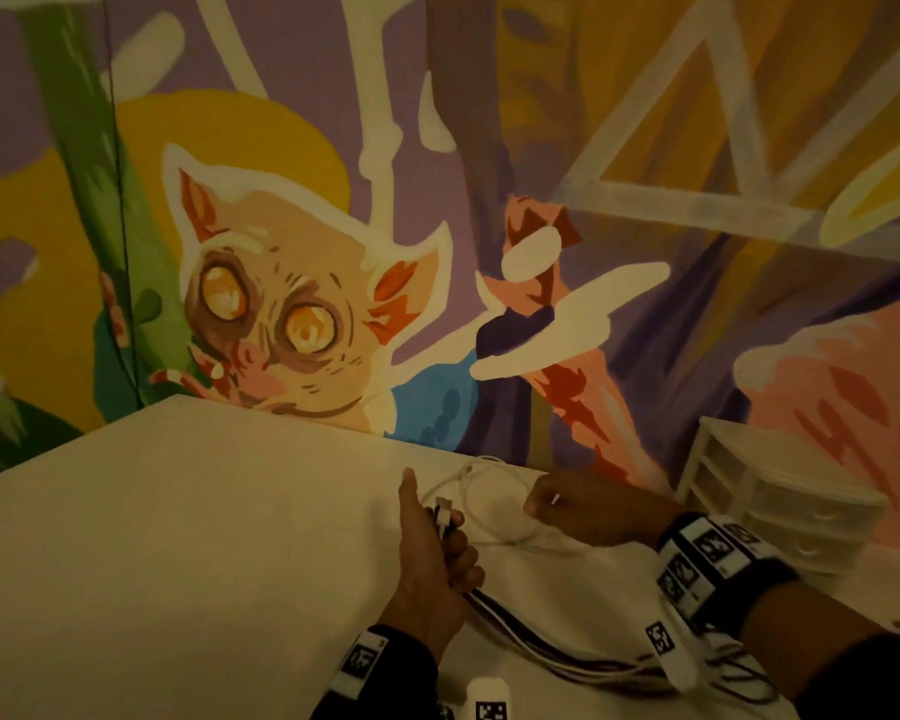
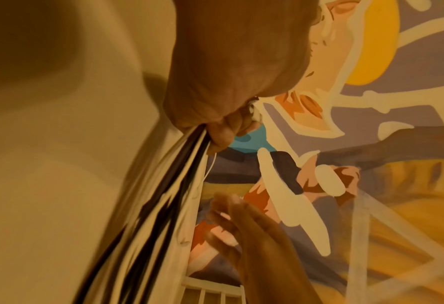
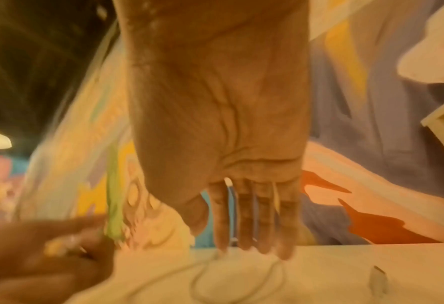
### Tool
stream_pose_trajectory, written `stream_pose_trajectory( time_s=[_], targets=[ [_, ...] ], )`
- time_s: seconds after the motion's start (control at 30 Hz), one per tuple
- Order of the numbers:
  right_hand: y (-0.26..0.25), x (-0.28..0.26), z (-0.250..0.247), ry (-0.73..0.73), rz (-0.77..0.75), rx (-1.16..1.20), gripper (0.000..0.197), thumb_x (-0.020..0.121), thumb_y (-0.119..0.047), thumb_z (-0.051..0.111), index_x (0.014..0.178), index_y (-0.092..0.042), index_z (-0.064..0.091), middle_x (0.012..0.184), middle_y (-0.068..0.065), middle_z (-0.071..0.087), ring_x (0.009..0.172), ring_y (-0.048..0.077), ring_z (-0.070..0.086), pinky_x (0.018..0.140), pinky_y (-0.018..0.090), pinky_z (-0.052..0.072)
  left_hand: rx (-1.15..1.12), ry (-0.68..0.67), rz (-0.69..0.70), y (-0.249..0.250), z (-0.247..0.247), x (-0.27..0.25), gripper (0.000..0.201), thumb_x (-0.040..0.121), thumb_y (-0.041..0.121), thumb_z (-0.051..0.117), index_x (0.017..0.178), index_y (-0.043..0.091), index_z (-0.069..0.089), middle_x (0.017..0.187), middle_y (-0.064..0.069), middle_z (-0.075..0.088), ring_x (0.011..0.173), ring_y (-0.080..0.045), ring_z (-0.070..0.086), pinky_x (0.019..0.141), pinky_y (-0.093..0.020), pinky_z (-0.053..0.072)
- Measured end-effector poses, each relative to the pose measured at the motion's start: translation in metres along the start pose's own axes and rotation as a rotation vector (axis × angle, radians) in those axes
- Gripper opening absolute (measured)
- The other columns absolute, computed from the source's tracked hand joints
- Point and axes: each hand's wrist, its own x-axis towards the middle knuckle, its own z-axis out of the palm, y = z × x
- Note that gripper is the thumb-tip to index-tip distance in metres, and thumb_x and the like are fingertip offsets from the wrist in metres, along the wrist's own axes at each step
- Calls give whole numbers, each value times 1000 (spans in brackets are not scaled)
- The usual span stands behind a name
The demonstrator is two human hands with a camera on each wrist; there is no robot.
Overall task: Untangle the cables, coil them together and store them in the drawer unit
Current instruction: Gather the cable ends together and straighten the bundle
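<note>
Left hand [image 1: 432,553] grip holds the cable bundle [image 1: 536,636] near its plugs; right hand [image 1: 583,506], fingers flat, presses the white loop [image 1: 489,506] on the worktop [image 1: 204,511]. I judge cables light, limp, springy: take hold at gathered strands.

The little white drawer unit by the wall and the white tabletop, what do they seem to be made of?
The small white drawer unit looks like moulded plastic: its drawer fronts are slightly translucent and glossy. The white tabletop looks like smooth matt laminate or painted board, with an even surface and no grain; which of the two is unclear.
</note>
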Motion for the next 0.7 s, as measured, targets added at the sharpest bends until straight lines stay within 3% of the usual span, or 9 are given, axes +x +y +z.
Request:
stream_pose_trajectory(
  time_s=[0.1, 0.23, 0.33, 0.4, 0.5, 0.63, 0.7],
  targets=[
    [-14, 46, 6, -28, -45, -78, 32, 108, -28, 54, 139, -26, 62, 136, -3, 66, 123, 18, 63, 104, 31, 49, -39, 19, 28, 4, -2, 1, 77, 83, 92, 44, 67, 17, 53, 58, 1, 28, 42, -12, 19, 40, -20, 20],
    [-47, 93, 18, 40, -132, -155, 70, 100, -11, 50, 159, -44, 34, 149, 3, 51, 130, 28, 58, 106, 42, 52, -78, 64, 46, 9, -6, 3, 78, 87, 91, 38, 70, 16, 52, 54, 2, 30, 40, -12, 21, 40, -20, 22],
    [-59, 123, 28, 43, -113, -207, 82, 97, 0, 47, 163, -45, 28, 154, 6, 46, 133, 33, 55, 106, 42, 52, -101, 75, 53, 12, -8, 5, 78, 89, 89, 35, 71, 15, 52, 53, 2, 30, 39, -13, 22, 39, -21, 22],
    [-61, 135, 39, 28, -103, -260, 71, 101, -5, 51, 159, -44, 37, 148, 5, 49, 131, 33, 57, 105, 41, 51, -105, 71, 53, 12, -9, 6, 77, 90, 89, 34, 70, 16, 52, 53, 2, 29, 40, -12, 21, 40, -20, 21],
    [-56, 137, 48, 72, -103, -296, 28, 106, -26, 57, 133, -32, 57, 130, 7, 60, 116, 31, 62, 96, 41, 51, -100, 66, 53, 11, -11, 7, 75, 89, 88, 36, 70, 17, 52, 54, 2, 28, 40, -12, 21, 42, -21, 20],
    [-37, 114, 42, 34, -170, -231, 9, 105, -39, 54, 111, -33, 57, 113, 5, 70, 98, 25, 64, 84, 37, 51, -93, 59, 50, 13, -11, 7, 82, 83, 95, 35, 71, 15, 53, 55, 2, 26, 41, -12, 20, 42, -20, 19],
    [-22, 93, 36, 128, -187, -131, 3, 105, -35, 53, 106, -36, 55, 95, -1, 72, 85, 19, 68, 79, 41, 59, -98, 47, 42, 14, -9, 4, 92, 73, 103, 34, 68, 14, 55, 53, 2, 24, 41, -13, 18, 42, -20, 17]
  ],
)
